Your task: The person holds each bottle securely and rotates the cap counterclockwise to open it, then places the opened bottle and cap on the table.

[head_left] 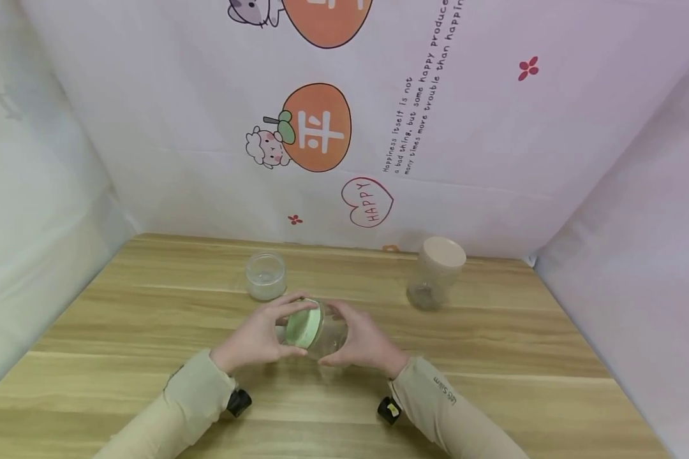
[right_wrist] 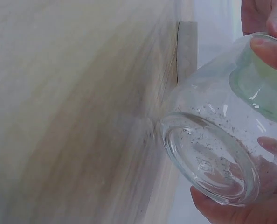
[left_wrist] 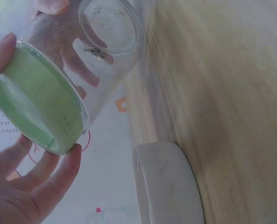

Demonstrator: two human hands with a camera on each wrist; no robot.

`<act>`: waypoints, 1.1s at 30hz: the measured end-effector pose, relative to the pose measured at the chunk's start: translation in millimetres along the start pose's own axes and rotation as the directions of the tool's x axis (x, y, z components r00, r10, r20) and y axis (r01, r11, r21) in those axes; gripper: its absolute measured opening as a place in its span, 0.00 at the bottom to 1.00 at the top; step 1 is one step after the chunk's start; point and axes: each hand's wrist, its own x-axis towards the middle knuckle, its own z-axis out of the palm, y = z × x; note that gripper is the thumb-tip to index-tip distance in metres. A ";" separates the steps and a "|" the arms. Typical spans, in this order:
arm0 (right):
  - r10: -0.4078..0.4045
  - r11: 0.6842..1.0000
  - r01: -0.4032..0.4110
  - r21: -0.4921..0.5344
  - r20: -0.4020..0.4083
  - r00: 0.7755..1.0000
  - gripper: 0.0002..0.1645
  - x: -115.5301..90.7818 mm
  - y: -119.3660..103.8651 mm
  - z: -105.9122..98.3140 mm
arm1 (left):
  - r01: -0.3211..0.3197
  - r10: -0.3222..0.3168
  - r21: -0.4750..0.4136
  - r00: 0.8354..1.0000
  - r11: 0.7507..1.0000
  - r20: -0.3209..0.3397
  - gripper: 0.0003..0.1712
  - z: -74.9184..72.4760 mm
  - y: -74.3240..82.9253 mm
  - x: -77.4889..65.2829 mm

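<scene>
A clear jar with a light green lid lies tipped on its side between both hands, the lid toward the left. My left hand grips the lid, thumb on one side and fingers on the other, also seen with the green lid in the left wrist view. My right hand holds the jar's body near its base. Small dark specks are scattered inside the clear jar in the right wrist view. Whether the lid is screwed tight I cannot tell.
A small clear glass container stands behind my left hand. Farther right stands a clear jar with a beige top. A pale, ring-like rim shows on the wooden table. White printed cloth hangs around the table.
</scene>
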 end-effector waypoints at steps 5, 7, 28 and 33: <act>0.014 0.998 -0.015 -0.054 -0.022 1.000 0.57 -1.5 0.3 0.1 | 0.031 -0.032 -0.036 0.999 0.999 -0.020 0.41 4.1 0.6 2.9; 0.023 0.998 -0.025 -0.061 -0.027 0.999 0.58 -1.8 0.0 0.5 | 0.052 -0.053 -0.024 0.998 0.998 -0.036 0.41 5.3 1.7 3.5; -0.012 0.989 0.001 -0.146 -0.072 0.997 0.57 -3.2 5.9 -1.6 | 0.242 -0.243 -0.020 0.970 0.970 -0.029 0.47 10.5 -0.1 2.2; -0.004 0.994 -0.004 -0.105 -0.068 0.998 0.57 -2.7 10.0 -3.8 | 0.042 -0.044 0.116 0.999 0.992 0.014 0.55 6.7 -0.2 -2.5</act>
